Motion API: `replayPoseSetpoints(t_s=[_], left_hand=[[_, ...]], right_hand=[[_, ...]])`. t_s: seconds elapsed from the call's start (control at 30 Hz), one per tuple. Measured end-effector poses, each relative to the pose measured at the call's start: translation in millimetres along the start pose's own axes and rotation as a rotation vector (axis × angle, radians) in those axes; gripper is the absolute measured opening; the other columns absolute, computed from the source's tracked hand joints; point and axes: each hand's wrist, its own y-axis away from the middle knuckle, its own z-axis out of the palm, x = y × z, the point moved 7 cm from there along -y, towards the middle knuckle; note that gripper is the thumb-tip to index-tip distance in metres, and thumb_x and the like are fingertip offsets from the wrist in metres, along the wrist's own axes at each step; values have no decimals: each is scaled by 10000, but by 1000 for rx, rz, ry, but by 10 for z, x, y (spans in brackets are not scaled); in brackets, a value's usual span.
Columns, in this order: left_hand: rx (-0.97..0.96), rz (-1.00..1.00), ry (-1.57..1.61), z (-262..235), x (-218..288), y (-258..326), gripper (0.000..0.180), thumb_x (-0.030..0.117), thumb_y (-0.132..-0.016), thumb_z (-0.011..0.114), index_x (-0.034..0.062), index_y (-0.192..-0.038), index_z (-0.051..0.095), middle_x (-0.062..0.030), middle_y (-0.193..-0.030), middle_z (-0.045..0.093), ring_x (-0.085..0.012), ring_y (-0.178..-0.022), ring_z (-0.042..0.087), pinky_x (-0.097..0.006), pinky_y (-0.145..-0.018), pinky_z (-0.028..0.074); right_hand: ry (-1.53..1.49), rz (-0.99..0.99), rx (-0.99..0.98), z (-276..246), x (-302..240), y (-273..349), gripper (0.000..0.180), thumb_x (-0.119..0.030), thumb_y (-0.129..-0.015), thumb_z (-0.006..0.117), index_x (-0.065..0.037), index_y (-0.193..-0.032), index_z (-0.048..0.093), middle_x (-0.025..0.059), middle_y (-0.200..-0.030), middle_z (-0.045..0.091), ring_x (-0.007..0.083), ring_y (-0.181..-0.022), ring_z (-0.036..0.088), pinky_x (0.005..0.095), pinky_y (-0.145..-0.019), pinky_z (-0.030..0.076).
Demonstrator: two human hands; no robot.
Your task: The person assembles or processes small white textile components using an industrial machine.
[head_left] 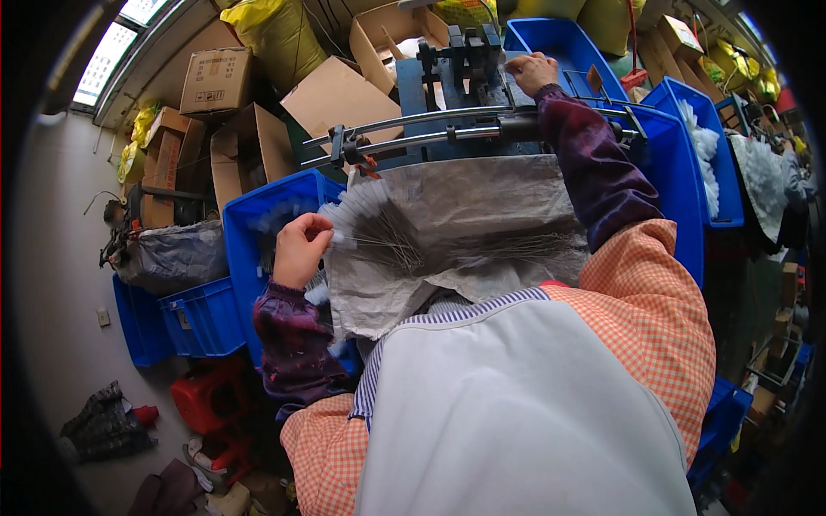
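Observation:
My left hand [301, 249] is closed in a pinch at the left edge of a grey cloth [482, 193] spread over my lap. At its fingertips is a white-bristled wire brush [344, 241]. Beside it, similar brushes [366, 202] lie in a fanned pile, white tufts outward and thin wire stems toward the middle. My right hand [533, 73] reaches to the right side of a dark metal bench machine [473, 64], its fingers bent together. Whatever they hold there is too small to make out. More wire stems [525, 247] lie on the cloth.
Two metal rails [422, 129] cross in front of the machine. Blue bins stand left [245, 224] and right [675, 163], one at far right [705, 146] holding white tufts. Cardboard boxes [340, 99] and yellow sacks [280, 34] crowd behind. A red stool [206, 396] stands lower left.

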Motion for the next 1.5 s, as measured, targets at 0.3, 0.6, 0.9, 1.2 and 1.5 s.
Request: replayPoseSetpoints(t_s=[0.3, 0.6, 0.9, 1.2, 1.5], left_hand=[[-30, 7, -25, -8, 66, -35, 74, 32, -735, 568, -1, -802, 568, -10, -669, 568, -66, -587, 539, -190, -534, 440], [-12, 50, 21, -40, 269, 1, 85, 39, -732, 567, -14, -798, 575, -18, -655, 576, -69, -579, 542, -196, -529, 431], [-43, 63, 51, 6, 410, -13, 82, 31, -735, 568, -15, -803, 575, -14, -652, 568, -56, -583, 525, -186, -534, 420], [-97, 150, 143, 70, 693, -78, 72, 23, -750, 577, -10, -813, 572, -17, -682, 577, -63, -606, 537, -188, -562, 435], [-173, 190, 315, 284, 884, -115, 68, 6, -760, 587, -2, -825, 568, -12, -724, 582, -73, -650, 556, -189, -605, 459]], right_hand=[[31, 72, 99, -222, 104, 292, 335, -420, -765, 522, -212, -1015, 603, 43, -1092, 491, 226, -1083, 360, 402, -903, 213], [-98, 170, 42, -8, -2, 252, 329, -390, -799, 432, -210, -1022, 594, 85, -1140, 476, 320, -1102, 324, 459, -886, 236], [-127, 77, 86, 53, -467, 207, 284, -348, -823, 422, -211, -1003, 594, 84, -1087, 478, 268, -1079, 324, 450, -880, 206], [-26, 56, 42, -38, -427, 284, 319, -338, -836, 394, -205, -1078, 555, 65, -1107, 491, 256, -1111, 344, 460, -912, 206], [-292, -42, 121, -22, 323, 26, 244, -255, -829, 413, -148, -969, 582, 148, -1030, 532, 308, -1011, 485, 380, -853, 391]])
